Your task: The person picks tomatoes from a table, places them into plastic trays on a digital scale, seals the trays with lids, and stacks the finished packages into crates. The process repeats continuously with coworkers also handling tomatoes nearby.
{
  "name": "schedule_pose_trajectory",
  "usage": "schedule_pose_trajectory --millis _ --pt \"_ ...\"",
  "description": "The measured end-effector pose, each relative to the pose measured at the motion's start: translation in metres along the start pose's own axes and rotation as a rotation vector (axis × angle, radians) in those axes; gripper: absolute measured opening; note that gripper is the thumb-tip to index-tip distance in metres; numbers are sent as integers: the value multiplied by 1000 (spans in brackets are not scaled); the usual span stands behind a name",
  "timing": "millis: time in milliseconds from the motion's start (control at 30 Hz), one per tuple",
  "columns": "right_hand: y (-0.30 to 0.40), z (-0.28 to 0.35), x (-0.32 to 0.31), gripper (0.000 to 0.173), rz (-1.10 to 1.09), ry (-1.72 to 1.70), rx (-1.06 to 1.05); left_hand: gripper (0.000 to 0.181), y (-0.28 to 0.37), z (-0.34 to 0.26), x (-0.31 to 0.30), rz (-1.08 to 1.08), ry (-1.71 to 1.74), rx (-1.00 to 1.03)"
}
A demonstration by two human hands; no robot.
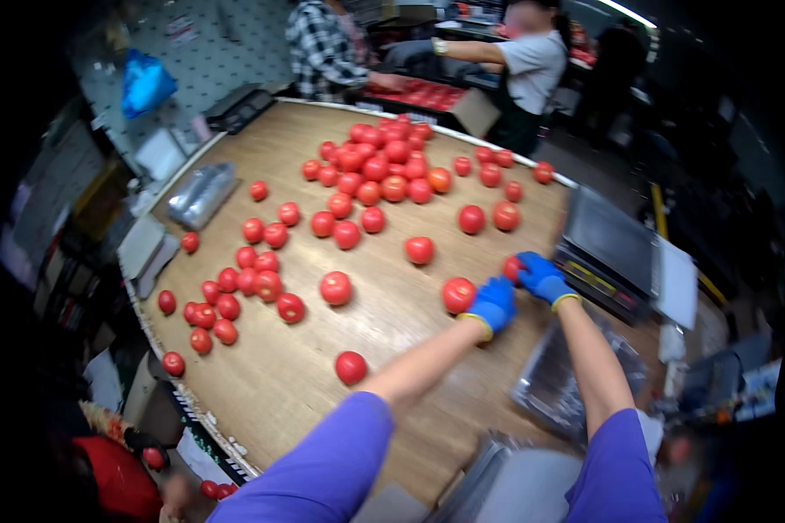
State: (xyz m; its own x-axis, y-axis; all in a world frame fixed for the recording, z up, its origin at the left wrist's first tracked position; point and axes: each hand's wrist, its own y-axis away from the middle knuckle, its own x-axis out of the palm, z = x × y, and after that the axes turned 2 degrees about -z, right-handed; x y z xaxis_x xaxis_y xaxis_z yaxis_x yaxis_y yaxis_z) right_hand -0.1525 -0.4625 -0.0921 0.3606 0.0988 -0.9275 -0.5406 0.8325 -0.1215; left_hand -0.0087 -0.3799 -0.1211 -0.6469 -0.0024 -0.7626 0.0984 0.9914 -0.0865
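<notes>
Both hands wear blue gloves with yellow cuffs, over a wooden sorting table (399, 333). My right hand (544, 277) has its fingers around the side of a red tomato (511, 269), beside the scale. Just left of it is my left hand (494, 303), knuckles up, its fingertips close to that same tomato. A larger tomato (458, 295) lies against the left side of my left hand; the glove hides what is under the palm. Single tomatoes (419, 250) lie farther out, and a big cluster of tomatoes (376, 167) spreads over the far part.
At right stands a digital scale (607, 245), with clear plastic packaging (556, 376) nearer me. Another plastic pack (201, 195) lies far left. Loose tomatoes (248, 281) cover the left side. Two people stand beyond the far edge by a tomato-filled crate (425, 95); another person's red garment (114, 480) shows lower left.
</notes>
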Motion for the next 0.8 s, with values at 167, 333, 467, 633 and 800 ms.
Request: schedule_pose_trajectory --millis 167,333,467,633,800 --pt "-38 -43 74 40 48 -67 347 39 -18 10 42 -25 -158 -13" --pt "-8 -33 31 36 101 -92 450 33 13 -15 0 79 20 173" --pt "83 28 -53 30 -35 -458 329 16 83 -53 -55 -93 330 322" --pt "288 132 -156 27 -107 -590 153 24 200 -45 -129 -28 510 325" --pt "390 205 -171 28 -91 -525 360 50 282 -116 -163 187 719 51"
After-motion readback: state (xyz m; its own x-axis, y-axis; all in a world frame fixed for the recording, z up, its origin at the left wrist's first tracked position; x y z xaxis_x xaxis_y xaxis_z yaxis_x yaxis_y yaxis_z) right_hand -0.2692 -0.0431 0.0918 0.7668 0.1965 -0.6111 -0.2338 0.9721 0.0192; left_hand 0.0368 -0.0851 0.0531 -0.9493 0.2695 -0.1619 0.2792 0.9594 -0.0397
